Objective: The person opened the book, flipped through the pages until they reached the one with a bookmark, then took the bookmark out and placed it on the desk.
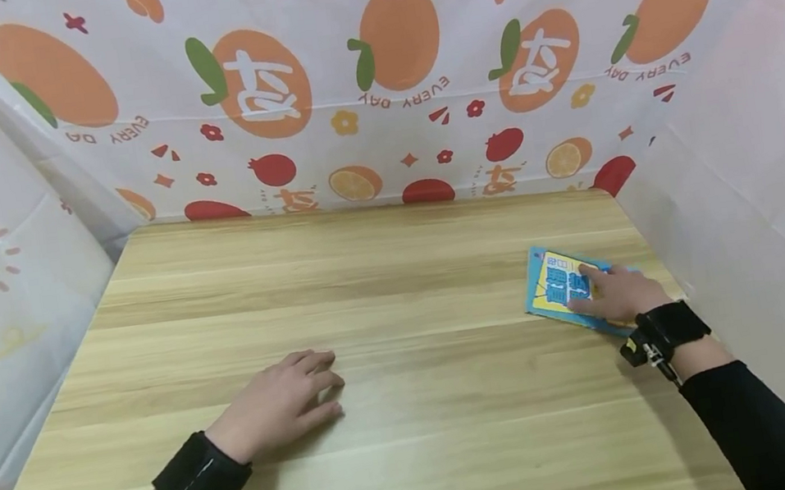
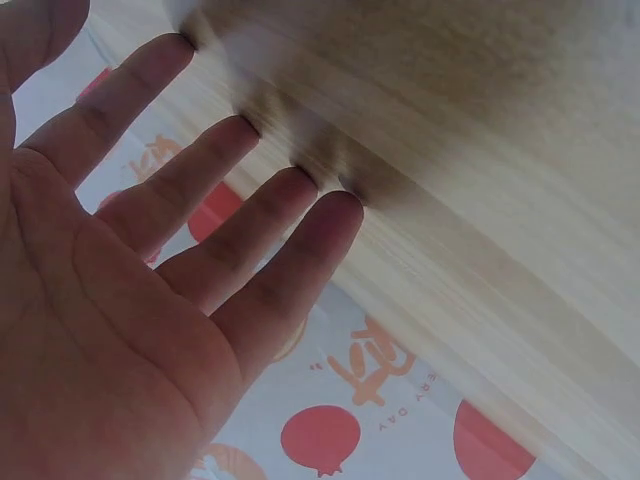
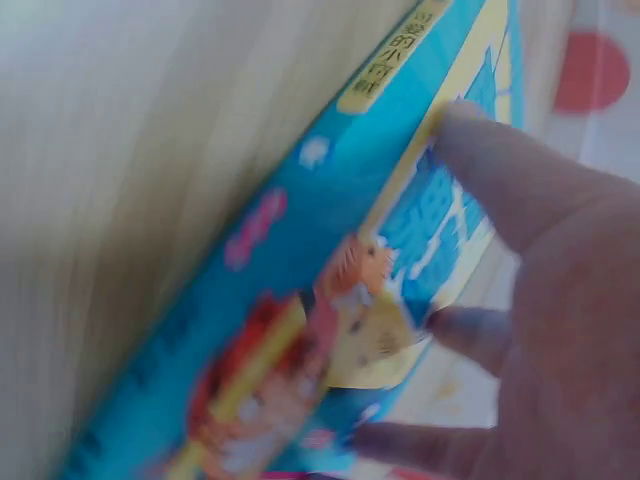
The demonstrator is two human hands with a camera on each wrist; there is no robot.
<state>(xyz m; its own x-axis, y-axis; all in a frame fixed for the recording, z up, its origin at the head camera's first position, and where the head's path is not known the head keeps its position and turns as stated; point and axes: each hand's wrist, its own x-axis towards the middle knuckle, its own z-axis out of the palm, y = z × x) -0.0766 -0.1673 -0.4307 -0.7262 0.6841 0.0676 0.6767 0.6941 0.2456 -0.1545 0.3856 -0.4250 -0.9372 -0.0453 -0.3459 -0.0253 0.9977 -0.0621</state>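
Note:
A flat blue children's book with a yellow panel lies at a slant on the right part of the table. My right hand rests on its cover with fingers spread, hiding the book's right part. Close up in the right wrist view, the cover shows cartoon figures and printed characters, and the thumb and fingertips touch it. On the left side, my left hand holds nothing, its fingers extended and fingertips at the wood. Its bare palm shows in the left wrist view.
The wooden table has a light grain. A white curtain with orange and pomegranate prints hangs along its far edge. Pale cloth walls close in the left and right sides. Each wrist wears a black strap.

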